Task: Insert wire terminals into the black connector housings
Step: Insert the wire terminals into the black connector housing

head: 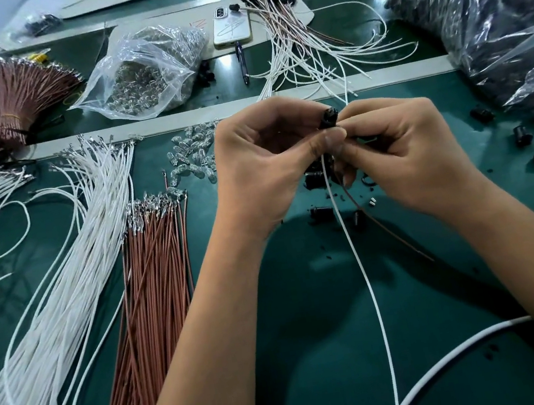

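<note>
The black connector housing (pixel 329 117) sat pinched between the fingertips of both my hands, raised above the green mat (pixel 313 334) near the middle of the bench. My left hand (pixel 263 164) curled round it from one side, thumb pressed close under it; my right hand (pixel 400 151) gripped it from the other, fingers folded in. A white wire (pixel 365 277) hung down from the housing toward me, and a brown wire (pixel 387 229) trailed off beneath my right palm. Whether either terminal was fully seated I could not tell, since my fingers hid the openings.

To do this step well, I judged I should keep the housing steady in one hand, line the terminal up straight with its cavity, and push along the wire's axis, not at an angle, then tug lightly to check it had latched.

Loose black housings (pixel 317 177) lay on the mat just under my hands. To my left lay the spread of white wires (pixel 70 266) and the brown wires (pixel 151 271) with their metal terminals pointing away from me, and small glass bulbs (pixel 192 154) beyond them. Finished assemblies (pixel 287 25) were piled further back beside a phone (pixel 231 25). A thick white cable (pixel 455 358) crossed the near corner and, I thought, might snag the dangling wire.
</note>
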